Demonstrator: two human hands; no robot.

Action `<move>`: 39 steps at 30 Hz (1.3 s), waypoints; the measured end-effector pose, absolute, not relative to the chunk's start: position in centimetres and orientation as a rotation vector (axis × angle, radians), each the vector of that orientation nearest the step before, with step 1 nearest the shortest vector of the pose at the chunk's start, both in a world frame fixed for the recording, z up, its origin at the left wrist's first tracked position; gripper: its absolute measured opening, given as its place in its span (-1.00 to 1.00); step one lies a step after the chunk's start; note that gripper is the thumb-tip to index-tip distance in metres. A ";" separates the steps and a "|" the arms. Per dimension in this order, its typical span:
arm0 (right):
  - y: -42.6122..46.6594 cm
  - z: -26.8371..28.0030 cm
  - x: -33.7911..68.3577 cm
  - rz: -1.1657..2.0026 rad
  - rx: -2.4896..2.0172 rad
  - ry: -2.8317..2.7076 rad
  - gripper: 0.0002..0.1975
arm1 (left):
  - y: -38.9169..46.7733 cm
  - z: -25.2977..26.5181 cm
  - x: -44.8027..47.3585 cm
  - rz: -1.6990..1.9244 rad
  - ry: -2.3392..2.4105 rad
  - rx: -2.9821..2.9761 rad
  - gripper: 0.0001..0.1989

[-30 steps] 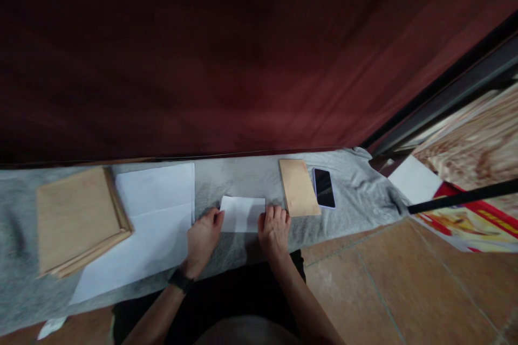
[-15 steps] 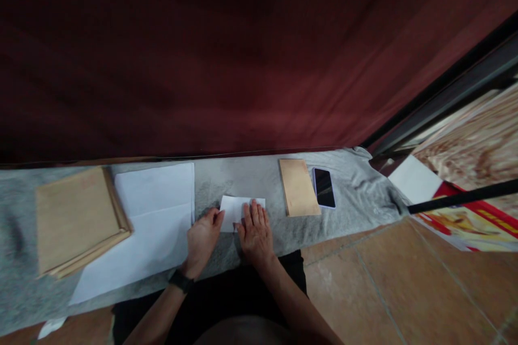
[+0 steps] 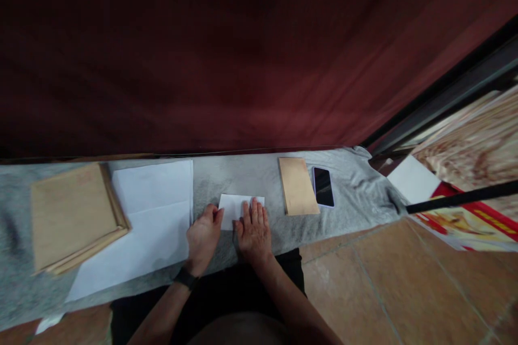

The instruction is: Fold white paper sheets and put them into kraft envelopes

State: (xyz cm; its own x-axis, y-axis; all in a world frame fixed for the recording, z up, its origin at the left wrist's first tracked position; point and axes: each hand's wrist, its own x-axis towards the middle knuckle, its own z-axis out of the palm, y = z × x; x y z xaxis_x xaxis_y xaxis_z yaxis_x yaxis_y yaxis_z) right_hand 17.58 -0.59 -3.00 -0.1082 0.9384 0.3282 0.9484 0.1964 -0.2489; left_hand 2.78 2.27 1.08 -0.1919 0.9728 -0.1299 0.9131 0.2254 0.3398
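Observation:
A small folded white paper (image 3: 233, 204) lies flat on the grey cloth in front of me. My right hand (image 3: 254, 232) rests on its right part, palm down with the fingers stretched out. At the paper's left edge is my left hand (image 3: 203, 234), its fingers curled and the thumb and forefinger pinching the lower left side. A dark band circles my left wrist. Large white paper sheets (image 3: 156, 226) with a crease lie just left of that hand. To the right of my hands is a single brown envelope (image 3: 298, 187).
A stack of brown envelopes (image 3: 75, 215) partly covers the white sheets at far left. A phone (image 3: 323, 187) lies beside the single envelope. The grey cloth (image 3: 352, 194) ends above a tiled floor (image 3: 364, 275). Behind rises a dark red surface (image 3: 243, 64); a colourful printed box (image 3: 477, 221) stands at right.
Almost nothing differs. The view has shifted slightly, and my left wrist has moved a little to the right while both hands stay on the small paper.

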 end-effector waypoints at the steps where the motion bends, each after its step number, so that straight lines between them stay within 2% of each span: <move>1: -0.6 -3.0 17.6 -0.029 -1.761 -2.074 -0.42 | 2.2 1.1 2.9 0.330 2.178 1.771 -0.63; 6: -0.6 -3.1 17.8 0.009 -1.754 -2.109 -0.39 | 2.0 0.3 5.3 0.702 1.817 2.045 -0.58; 11: -0.6 -3.4 18.0 0.050 -1.737 -2.189 -0.30 | 2.5 -1.7 7.6 0.596 1.535 2.297 -0.44; 18: -0.5 -3.6 18.2 0.005 -1.829 -2.099 -0.46 | 2.5 -2.7 5.8 0.452 1.666 2.433 -0.41; 39: -1.8 -3.8 22.4 -0.064 -1.849 -1.971 -0.49 | 1.3 -2.6 4.6 0.439 1.922 2.348 -0.32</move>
